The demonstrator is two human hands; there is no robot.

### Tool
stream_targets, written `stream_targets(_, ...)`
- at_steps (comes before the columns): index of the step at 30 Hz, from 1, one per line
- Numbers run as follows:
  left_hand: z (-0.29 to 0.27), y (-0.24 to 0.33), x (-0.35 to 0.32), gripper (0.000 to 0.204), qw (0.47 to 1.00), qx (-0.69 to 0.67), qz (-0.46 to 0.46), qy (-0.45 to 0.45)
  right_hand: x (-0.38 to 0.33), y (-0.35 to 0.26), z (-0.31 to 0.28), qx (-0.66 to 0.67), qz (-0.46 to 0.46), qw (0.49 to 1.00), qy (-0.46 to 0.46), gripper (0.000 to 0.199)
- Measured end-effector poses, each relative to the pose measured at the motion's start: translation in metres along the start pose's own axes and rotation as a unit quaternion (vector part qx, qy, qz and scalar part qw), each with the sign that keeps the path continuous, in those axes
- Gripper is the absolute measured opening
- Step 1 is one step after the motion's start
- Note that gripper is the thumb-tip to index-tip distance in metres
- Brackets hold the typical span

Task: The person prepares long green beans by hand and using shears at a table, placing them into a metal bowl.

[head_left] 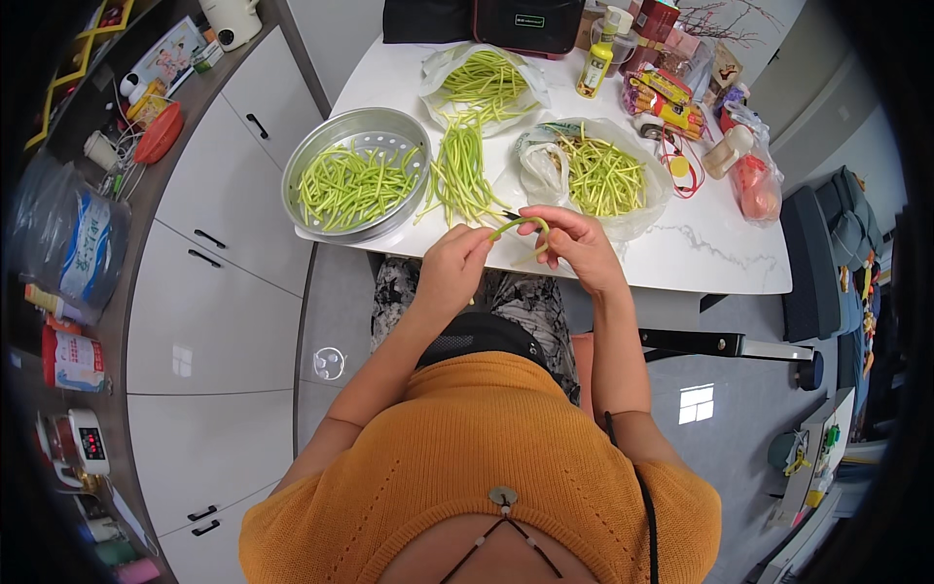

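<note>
Fingers (476, 242) of my left hand (451, 265) and right hand (584, 250) are pinching a bent stem (510, 225) by the worktop (715, 263) edge; a printed label (530, 20) is marking a black case (506, 37), which the view is cutting off.

Pale cabinets (222, 161) with black handles (210, 239) line the left; window-shaped light (696, 403) gleams on 1 door (224, 336) and the grey floor (662, 467).

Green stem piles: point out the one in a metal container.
The leftmost pile, in the perforated metal bowl; the others lie in plastic bags or on the table.
</note>
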State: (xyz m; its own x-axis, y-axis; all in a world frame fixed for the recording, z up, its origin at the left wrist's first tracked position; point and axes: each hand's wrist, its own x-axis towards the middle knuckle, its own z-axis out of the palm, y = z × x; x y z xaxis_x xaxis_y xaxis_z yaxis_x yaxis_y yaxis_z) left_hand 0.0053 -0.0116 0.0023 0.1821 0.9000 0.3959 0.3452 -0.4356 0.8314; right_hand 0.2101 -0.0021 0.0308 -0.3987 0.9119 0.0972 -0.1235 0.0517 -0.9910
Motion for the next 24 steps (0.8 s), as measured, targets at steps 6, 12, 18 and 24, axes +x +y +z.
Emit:
stream_targets(6,0.001,0.002,-0.001,0.016,1.000,0.007,0.011,-0.016,0.002,0.006,0.003,-0.007,-0.019,0.998,0.058,0.023)
stream_targets(12,0.003,0.003,-0.002,0.016,0.999,0.004,0.020,-0.026,0.004,0.012,0.003,-0.041,-0.034,0.993,0.106,0.022)
stream_targets(18,0.004,0.004,0.000,0.016,0.995,-0.076,-0.059,-0.032,0.007,0.013,0.006,0.031,-0.047,0.981,0.188,0.023)
stream_targets(24,0.007,-0.004,-0.001,0.018,0.961,-0.212,-0.164,-0.066,0.010,0.022,0.014,-0.021,-0.077,0.969,0.234,0.014)
